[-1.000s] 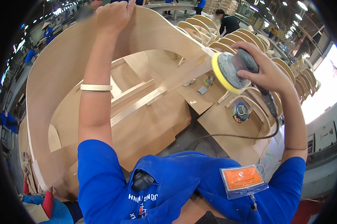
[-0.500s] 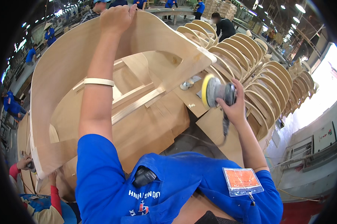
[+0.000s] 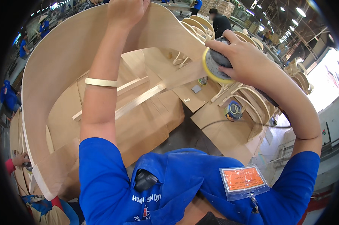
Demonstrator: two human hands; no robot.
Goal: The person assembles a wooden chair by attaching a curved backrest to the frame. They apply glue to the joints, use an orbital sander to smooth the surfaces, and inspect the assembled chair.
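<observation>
A large curved wooden chair frame [image 3: 51, 75] with a pale bent-plywood back fills the left and middle of the view. My left hand [image 3: 126, 13] is closed over its top rim, with some fingers hidden. My right hand [image 3: 242, 56] wraps around a grey and black orbital sander [image 3: 217, 62] with a yellow-edged pad. That pad is at the frame's right arm end, seemingly against it; the sander covers the contact. Inside the frame, a light wooden rail [image 3: 141, 99] crosses the lower part.
Several curved wooden frames [image 3: 254, 107] stand to the right. A blue tin [image 3: 234, 110] and a grey pad [image 3: 196, 89] rest on cardboard sheets [image 3: 214, 122]. The black cord [image 3: 248, 122] runs toward my right arm. At far left, another person's hand [image 3: 20, 159] is beside the frame.
My right hand has brought the sander up and left to the frame's right arm end, turning its pad. My left hand keeps its hold on the rim; the view has shifted.
</observation>
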